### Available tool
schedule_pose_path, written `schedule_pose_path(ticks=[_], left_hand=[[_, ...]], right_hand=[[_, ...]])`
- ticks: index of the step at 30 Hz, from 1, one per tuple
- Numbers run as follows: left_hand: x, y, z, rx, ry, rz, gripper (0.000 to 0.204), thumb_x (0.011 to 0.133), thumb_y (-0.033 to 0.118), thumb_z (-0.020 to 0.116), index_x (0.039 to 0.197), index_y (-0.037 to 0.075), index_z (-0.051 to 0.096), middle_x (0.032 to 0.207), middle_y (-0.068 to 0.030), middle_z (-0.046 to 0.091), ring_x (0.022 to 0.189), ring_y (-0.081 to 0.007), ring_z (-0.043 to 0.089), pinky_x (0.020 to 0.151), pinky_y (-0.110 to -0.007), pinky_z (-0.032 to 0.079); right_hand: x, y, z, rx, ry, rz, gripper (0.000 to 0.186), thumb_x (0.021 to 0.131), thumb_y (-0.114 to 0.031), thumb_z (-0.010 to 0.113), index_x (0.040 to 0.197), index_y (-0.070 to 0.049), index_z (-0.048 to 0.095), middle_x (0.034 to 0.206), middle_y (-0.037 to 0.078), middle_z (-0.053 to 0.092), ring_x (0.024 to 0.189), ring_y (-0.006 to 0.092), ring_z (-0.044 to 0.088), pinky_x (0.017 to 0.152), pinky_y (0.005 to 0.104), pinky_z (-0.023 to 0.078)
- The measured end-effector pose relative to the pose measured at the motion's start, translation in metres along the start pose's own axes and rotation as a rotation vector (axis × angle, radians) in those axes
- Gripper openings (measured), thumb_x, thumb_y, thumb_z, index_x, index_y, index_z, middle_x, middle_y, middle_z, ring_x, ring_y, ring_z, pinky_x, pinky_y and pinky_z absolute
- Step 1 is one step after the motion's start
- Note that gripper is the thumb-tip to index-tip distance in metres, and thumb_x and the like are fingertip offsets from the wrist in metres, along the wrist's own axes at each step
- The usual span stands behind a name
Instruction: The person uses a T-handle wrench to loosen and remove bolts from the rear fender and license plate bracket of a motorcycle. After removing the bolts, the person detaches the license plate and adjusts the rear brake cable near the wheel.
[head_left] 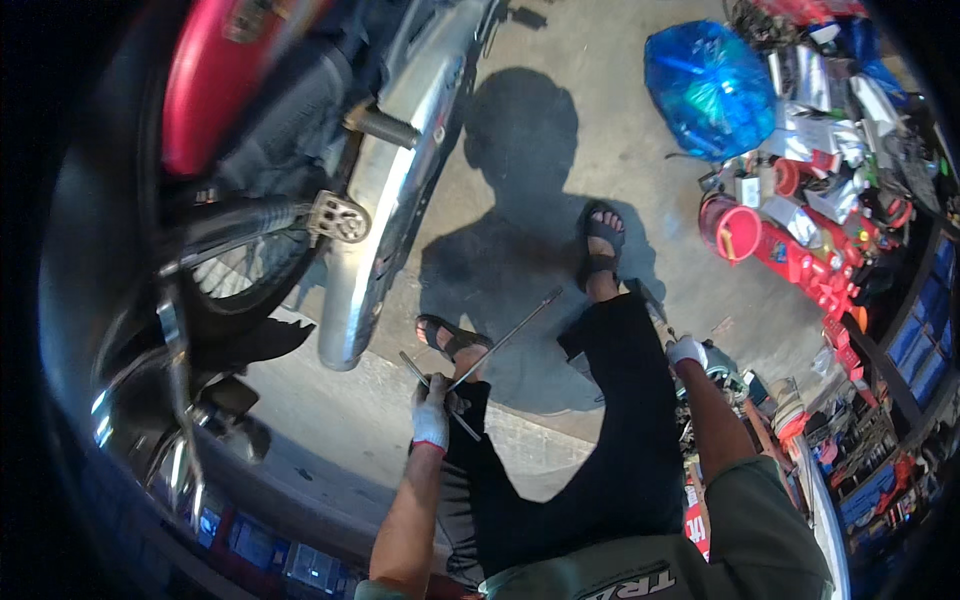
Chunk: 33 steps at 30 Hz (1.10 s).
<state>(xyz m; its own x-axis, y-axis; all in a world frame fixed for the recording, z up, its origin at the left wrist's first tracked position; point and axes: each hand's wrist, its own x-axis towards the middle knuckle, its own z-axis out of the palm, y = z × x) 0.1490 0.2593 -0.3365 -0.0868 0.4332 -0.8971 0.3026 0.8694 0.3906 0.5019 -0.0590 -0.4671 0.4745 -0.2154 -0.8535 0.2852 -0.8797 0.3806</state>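
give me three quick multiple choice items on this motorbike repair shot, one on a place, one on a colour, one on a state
1. Where is the blue plastic bag?
A. on the concrete floor at upper right, by the heap of parts
B. hanging on the motorbike
C. in the right hand

2. What colour is the motorbike's body panel?
A. green
B. red
C. yellow

3. What is the left hand doing?
A. resting empty on the knee
B. gripping thin metal rods
C. holding the exhaust pipe

Answers:
1 A, the bag lies on the floor next to the cluttered pile.
2 B, the curved panel at upper left is red.
3 B, the gloved hand is closed around the rods, which cross above its fingers.
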Motion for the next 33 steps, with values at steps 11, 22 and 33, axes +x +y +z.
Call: schedule_pose_path(ticks=[11, 22, 33], left_hand=[[0.168, -0.014, 0.022, 0.024, -0.112, -0.001, 0.028, 0.099, 0.034, 0.055, 0.092, 0.007, 0.055, 0.066, -0.0013, 0.052, 0.053, -0.0101, 0.048, 0.051, -0.027, 0.040], [0.173, -0.013, 0.008, 0.060, -0.379, 0.163, 0.017, 0.097, 0.020, 0.058, 0.092, 0.006, 0.050, 0.072, -0.0028, 0.057, 0.059, -0.0101, 0.054, 0.053, -0.025, 0.045], [0.086, 0.017, -0.014, 0.634, -0.227, 0.837, 0.030, 0.097, 0.031, 0.054, 0.098, 0.001, 0.056, 0.060, -0.0118, 0.058, 0.051, -0.0238, 0.061, 0.047, -0.033, 0.048]], right_hand=[[0.224, -0.037, 0.103, -0.264, -0.234, -0.215, 0.064, 0.085, -0.062, 0.049, 0.109, -0.006, 0.068, 0.110, 0.023, 0.066, 0.105, 0.0383, 0.063, 0.088, 0.0462, 0.048], [0.257, -0.211, 0.109, -0.357, -0.144, -0.439, 0.055, 0.085, -0.053, 0.054, 0.105, -0.003, 0.068, 0.102, 0.023, 0.067, 0.095, 0.0344, 0.064, 0.080, 0.0444, 0.048], [0.242, -0.198, 0.079, -0.199, 0.106, -0.526, 0.046, 0.085, -0.042, 0.059, 0.100, 0.000, 0.067, 0.096, 0.023, 0.068, 0.085, 0.0310, 0.065, 0.070, 0.0435, 0.047]])
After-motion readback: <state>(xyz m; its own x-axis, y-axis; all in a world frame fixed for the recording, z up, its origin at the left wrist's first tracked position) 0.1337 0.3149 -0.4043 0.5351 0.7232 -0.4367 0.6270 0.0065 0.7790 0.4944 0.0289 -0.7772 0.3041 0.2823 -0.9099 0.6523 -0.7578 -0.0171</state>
